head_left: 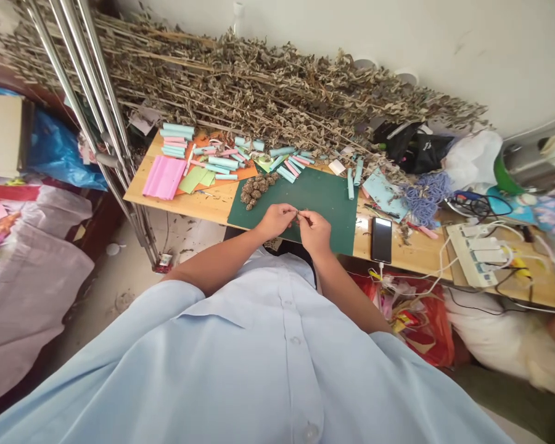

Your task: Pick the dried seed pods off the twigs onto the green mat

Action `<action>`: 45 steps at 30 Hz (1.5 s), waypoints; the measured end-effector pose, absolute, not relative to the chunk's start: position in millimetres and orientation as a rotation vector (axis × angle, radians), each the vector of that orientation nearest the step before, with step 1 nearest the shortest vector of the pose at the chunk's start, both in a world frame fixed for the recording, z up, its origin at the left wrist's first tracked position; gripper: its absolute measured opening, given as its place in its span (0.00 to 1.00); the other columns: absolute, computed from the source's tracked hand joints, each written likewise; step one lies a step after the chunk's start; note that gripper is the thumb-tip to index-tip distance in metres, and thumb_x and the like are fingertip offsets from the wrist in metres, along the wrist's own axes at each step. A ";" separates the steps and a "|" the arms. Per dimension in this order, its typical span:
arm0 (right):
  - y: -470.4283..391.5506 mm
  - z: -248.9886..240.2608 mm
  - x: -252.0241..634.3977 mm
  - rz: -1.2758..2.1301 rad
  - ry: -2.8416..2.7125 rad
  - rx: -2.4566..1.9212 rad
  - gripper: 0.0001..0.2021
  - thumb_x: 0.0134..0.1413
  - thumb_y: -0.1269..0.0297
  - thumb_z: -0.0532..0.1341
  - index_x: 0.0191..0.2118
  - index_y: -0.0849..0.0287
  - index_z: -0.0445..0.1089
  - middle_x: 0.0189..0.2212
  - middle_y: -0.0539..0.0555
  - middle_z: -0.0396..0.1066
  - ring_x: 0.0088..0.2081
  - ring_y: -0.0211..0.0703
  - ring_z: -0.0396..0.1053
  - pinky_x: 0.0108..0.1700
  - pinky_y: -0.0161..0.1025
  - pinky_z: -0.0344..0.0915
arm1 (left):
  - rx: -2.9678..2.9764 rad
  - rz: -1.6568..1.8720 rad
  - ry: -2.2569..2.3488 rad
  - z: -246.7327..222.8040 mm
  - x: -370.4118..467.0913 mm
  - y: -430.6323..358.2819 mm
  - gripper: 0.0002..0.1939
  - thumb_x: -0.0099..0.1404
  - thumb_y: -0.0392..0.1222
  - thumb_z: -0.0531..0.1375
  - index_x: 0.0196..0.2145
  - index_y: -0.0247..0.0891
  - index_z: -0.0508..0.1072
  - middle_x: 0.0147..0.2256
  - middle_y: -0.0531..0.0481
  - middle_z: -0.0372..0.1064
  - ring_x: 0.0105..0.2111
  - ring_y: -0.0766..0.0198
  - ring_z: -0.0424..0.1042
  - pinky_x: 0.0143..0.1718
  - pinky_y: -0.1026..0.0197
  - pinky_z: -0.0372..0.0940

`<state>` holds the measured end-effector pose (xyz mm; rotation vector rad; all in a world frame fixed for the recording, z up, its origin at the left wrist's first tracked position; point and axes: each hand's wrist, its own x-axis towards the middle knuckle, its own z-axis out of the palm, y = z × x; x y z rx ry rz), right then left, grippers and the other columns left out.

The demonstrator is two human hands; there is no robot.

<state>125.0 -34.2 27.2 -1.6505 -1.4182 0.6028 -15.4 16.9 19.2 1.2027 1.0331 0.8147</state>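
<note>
Over the near edge of a dark green mat (326, 197), my two hands meet fingertip to fingertip. My left hand (279, 221) is closed in a pinch, and so is my right hand (315, 233). Something tiny and dark seems to sit between the fingertips, but its kind cannot be made out. Just beyond my left hand, a pile of small brown knobbly balls (255, 191) lies on the mat's left side. Rolled tubes of blue and pink paper (222, 163) are strewn along the mat's far edge and to its left.
Dried leafy stalks (259, 80) fill the back of the wooden table (203, 209). Pink paper sheets (163, 177) lie left. To the right are a phone (381, 240) on a cable, purple cord (425, 198) and a power strip (474, 254). Metal poles (97, 123) stand left.
</note>
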 end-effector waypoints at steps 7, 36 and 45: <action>-32.6 29.1 128.8 0.320 -1.666 -1.686 0.11 0.63 0.62 0.57 0.40 0.55 0.77 0.38 0.58 0.79 0.41 0.50 0.76 0.49 0.48 0.72 | 1.078 0.754 0.974 27.0 -18.7 16.8 0.08 0.63 0.38 0.61 0.34 0.31 0.78 0.26 0.50 0.72 0.20 0.73 0.66 0.22 0.69 0.59; -23.2 22.5 125.6 0.880 -1.061 -1.665 0.13 0.53 0.55 0.62 0.39 0.58 0.76 0.31 0.54 0.78 0.30 0.46 0.77 0.35 0.45 0.78 | 1.050 0.754 0.884 27.6 -22.4 14.2 0.06 0.63 0.35 0.60 0.29 0.33 0.74 0.20 0.54 0.66 0.16 0.74 0.60 0.19 0.68 0.52; -30.8 38.2 131.5 0.475 -1.696 -1.542 0.12 0.62 0.59 0.59 0.44 0.54 0.79 0.46 0.58 0.79 0.49 0.50 0.76 0.56 0.51 0.73 | 0.940 0.765 0.906 26.0 -21.1 16.4 0.05 0.63 0.37 0.61 0.29 0.33 0.74 0.21 0.53 0.66 0.16 0.74 0.61 0.18 0.68 0.52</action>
